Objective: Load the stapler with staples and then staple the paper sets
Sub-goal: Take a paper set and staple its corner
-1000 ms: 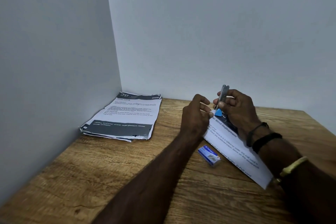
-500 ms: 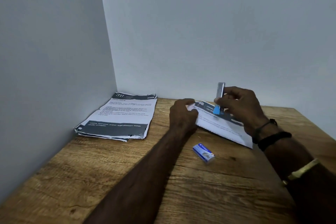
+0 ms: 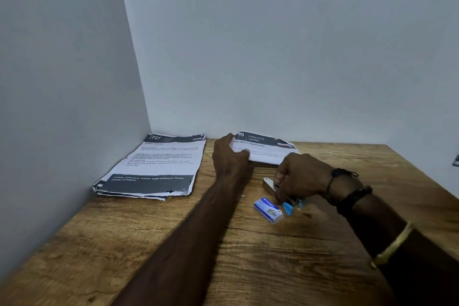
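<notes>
My left hand [image 3: 229,156] grips the near left corner of a printed paper set [image 3: 263,148], which lies tilted by the back wall. My right hand [image 3: 301,177] holds a small stapler [image 3: 270,185] low over the table; its metal nose pokes out left of my fingers and its blue rear end [image 3: 289,207] shows beneath my palm. A blue staple box [image 3: 268,209] lies on the wooden table [image 3: 248,256] just beside the stapler's blue end. A stack of paper sets [image 3: 154,169] rests in the back left corner.
Grey walls close in the table at the back and on the left. Bare wood stretches in front of my arms and to the right of the held paper.
My right hand has come down from above the paper to the table beside the staple box, carrying the stapler. My left hand has moved the paper set back toward the wall.
</notes>
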Tool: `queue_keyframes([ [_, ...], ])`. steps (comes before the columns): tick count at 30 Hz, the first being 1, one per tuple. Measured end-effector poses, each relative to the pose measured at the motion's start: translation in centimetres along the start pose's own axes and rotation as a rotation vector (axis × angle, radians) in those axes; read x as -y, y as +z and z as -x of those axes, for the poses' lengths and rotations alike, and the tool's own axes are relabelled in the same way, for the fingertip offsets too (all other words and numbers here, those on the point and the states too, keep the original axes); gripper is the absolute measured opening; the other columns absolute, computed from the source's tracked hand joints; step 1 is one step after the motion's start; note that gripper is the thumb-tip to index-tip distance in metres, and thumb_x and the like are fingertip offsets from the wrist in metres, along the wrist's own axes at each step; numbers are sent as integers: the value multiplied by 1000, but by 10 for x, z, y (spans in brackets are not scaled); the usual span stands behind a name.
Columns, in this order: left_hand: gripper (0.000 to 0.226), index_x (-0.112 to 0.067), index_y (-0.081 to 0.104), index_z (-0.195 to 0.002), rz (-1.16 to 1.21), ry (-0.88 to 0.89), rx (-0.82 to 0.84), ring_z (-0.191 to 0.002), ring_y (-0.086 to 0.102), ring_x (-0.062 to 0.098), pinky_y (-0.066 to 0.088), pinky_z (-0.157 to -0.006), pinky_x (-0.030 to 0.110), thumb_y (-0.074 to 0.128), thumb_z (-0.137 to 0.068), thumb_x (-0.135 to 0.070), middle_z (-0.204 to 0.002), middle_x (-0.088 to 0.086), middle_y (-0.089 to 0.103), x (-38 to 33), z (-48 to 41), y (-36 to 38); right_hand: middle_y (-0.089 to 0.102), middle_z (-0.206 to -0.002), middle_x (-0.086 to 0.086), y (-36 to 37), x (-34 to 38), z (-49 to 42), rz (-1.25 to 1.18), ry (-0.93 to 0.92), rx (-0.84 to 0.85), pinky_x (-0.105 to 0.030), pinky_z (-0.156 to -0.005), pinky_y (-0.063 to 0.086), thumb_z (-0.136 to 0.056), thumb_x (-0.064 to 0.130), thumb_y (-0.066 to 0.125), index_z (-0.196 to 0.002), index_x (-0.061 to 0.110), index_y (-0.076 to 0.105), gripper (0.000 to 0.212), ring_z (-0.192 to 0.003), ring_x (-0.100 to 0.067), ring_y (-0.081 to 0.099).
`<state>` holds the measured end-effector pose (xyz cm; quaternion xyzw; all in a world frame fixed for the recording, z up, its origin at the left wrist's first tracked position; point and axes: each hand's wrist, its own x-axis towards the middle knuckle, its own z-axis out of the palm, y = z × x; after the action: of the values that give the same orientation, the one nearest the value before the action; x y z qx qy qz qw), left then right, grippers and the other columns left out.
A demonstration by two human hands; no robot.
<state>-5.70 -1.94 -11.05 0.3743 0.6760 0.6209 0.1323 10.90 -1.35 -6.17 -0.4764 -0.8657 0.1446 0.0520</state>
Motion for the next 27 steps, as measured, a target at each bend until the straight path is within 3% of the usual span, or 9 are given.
queue_keyframes([
  [6,62,-9,59,-138,67,-36,-53,-114,52,12,37,-100,18,76,-79,-8,-140,9,57,3,-4,3,76,-85,6,1,-5,-3,-75,-3,3,-24,-69,51,-64,35,91,-88,19,79,31,-84,-15,69],
  [8,63,-9,58,-138,103,-58,-55,-117,54,14,41,-104,23,77,-79,-8,-141,10,57,3,-5,4,76,-86,5,2,-9,-6,-181,20,-212,-25,-71,52,-74,26,79,-81,19,76,10,-84,-17,69],
  [11,68,-9,55,-142,187,-110,-30,-131,55,26,47,-112,42,78,-78,-5,-146,11,55,2,-6,6,75,-84,-5,8,-16,-11,-465,110,-553,-34,-78,57,-80,26,70,-92,21,63,15,-79,-28,71],
  [14,71,-10,52,-143,333,-212,24,-122,63,34,54,-103,48,78,-79,2,-142,16,58,1,-6,11,75,-90,-9,11,-20,-14,-810,164,-582,-40,-65,64,-86,28,72,-107,22,64,23,-64,-27,75],
  [17,67,-10,54,-142,332,-219,53,-122,62,31,53,-104,47,79,-80,-2,-144,14,57,-3,1,16,78,-79,-7,9,-25,-15,-905,254,-592,-39,-59,65,-86,19,76,-90,16,78,6,-59,-17,76],
  [21,73,-7,53,-144,185,-11,123,-139,45,20,40,-114,32,85,-78,-14,-157,8,44,-15,15,22,76,-69,-7,2,-37,-8,-967,297,-660,-31,-53,63,-83,8,78,-77,12,77,8,-55,-14,75],
  [23,80,-8,52,-145,115,89,171,-140,42,13,33,-104,19,88,-75,-20,-160,5,40,-22,20,30,77,-70,-7,-3,-44,-4,-977,306,-690,-28,-53,62,-83,6,78,-82,10,76,4,-55,-14,75],
  [25,79,-8,56,-142,0,180,219,-143,42,16,30,-103,16,90,-73,-25,-160,4,40,-29,26,41,76,-70,-8,-7,-56,-2,-998,325,-723,-31,-56,64,-83,6,77,-84,9,76,4,-56,-16,75],
  [27,70,-5,62,-133,-82,255,272,-139,48,21,30,-97,6,90,-72,-25,-150,6,52,-35,33,56,76,-67,-8,-11,-71,1,-1005,361,-761,-35,-58,65,-83,5,76,-83,11,76,6,-55,-17,75],
])
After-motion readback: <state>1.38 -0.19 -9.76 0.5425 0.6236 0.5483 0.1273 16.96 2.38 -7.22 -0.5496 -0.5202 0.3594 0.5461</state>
